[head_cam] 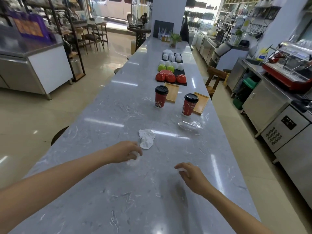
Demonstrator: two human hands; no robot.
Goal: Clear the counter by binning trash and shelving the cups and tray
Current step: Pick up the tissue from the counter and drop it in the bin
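Note:
On the long grey marble counter (118, 191) my left hand (125, 152) is curled over a small white crumpled tissue (134, 160). My right hand (190, 173) closes on another small white wad (181, 169). A larger crumpled white tissue (146, 139) lies just beyond my left hand. Clear plastic wrap (190, 125) lies further right. Two red paper cups with black lids stand upright, one at the middle (160, 97) and one to the right (190, 105). Behind each cup lies a wooden tray, one in the middle (172, 92) and one at the right (201, 103).
Red, green and white ceramic cups sit upside down on black mats (181, 83) further along the counter, with a small plant (174, 39) at the far end. A green bin (245, 92) stands beside steel cabinets and an espresso machine (290, 68) on the right. Stools stand along the counter's left side.

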